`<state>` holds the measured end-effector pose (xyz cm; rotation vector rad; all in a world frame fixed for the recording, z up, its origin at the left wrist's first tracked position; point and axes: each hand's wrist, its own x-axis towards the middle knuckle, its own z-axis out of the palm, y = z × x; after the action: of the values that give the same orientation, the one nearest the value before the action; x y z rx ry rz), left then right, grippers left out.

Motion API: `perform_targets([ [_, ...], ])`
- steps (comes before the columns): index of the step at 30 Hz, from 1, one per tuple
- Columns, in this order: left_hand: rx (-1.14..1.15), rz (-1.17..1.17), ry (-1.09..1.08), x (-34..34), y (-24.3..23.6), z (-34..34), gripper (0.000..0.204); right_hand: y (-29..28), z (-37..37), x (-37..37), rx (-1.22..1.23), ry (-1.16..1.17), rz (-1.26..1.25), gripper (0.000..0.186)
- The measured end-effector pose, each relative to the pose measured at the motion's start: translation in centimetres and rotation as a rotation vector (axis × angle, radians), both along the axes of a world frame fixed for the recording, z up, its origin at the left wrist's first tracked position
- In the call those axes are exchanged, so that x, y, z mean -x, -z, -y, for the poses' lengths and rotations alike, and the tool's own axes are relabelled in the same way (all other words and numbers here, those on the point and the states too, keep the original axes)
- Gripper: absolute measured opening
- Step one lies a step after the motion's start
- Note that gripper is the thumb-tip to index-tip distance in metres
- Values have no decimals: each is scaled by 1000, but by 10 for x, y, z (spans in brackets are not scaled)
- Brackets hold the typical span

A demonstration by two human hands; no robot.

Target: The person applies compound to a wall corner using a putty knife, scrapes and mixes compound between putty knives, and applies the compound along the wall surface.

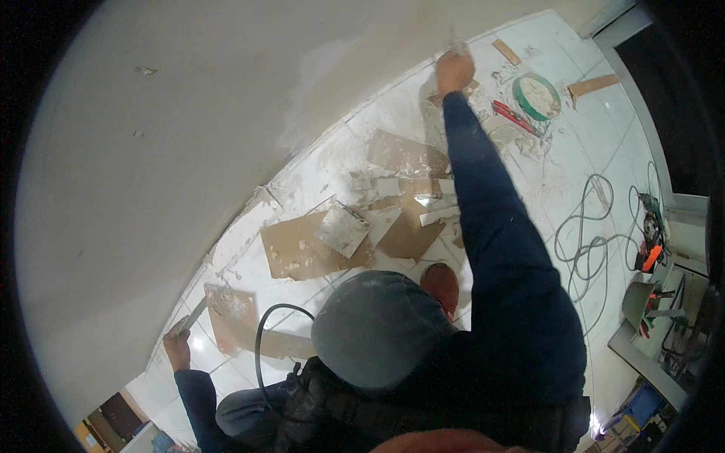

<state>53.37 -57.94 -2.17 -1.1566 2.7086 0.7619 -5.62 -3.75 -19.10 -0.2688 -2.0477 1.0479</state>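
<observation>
Fingers of your right hand (455, 69) wrap small tool, likely putty knife (455, 45), blade tip against wall (189, 151) high up, arm outstretched. Your left hand (177, 349) grips flat trowel (191, 317), held low beside wall. Below on tiled floor (581, 151): cardboard sheets (302, 249), green bucket (537, 97), red tool (515, 117), coiled cable (585, 241).

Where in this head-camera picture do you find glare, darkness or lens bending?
Head view: black vignette rings the frame; glare spots lie on the glossy tiled floor; the wall and floor seam curves with fisheye bending; the right hand at the wall looks slightly blurred.
</observation>
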Motion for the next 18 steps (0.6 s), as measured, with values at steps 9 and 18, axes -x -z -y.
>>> perform_targets([
  [9,29,51,67,19,4,2,39,-32,158,-133,116,-344,477,28],
  [18,-22,63,72,48,8,-18,36,65,131,-163,-237,-339,304,25],
])
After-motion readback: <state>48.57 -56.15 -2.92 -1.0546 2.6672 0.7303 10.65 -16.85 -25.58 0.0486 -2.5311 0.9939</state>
